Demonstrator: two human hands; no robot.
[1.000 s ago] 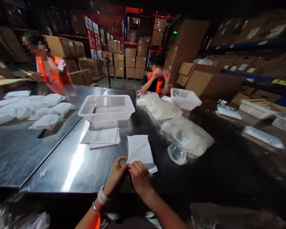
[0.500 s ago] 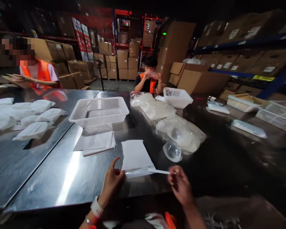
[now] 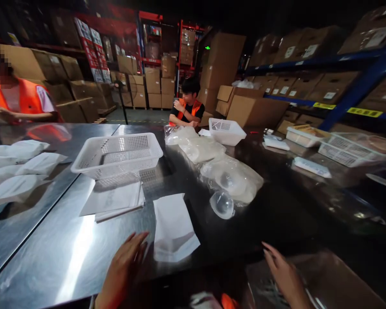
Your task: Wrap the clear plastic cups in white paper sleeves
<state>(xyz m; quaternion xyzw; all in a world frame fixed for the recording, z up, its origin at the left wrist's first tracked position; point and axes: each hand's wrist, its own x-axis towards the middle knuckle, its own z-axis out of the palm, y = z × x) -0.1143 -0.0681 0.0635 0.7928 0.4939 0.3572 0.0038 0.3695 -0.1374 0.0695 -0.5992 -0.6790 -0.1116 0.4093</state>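
While left hand (image 3: 124, 268) lies flat, fingers loose, at 9 o'clock beside white bag (image 3: 173, 227), right hand (image 3: 284, 274) hangs empty, fingers spread, at 4 o'clock off table (image 3: 67, 257) edge.

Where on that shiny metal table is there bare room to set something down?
Bare steel lies left of the flat white paper bag, below the stack of white sheets, beside the left hand. The dark stretch right of the clear plastic cup, above the right hand, is bare too. It is crowded around the white mesh basket and crumpled plastic wraps.
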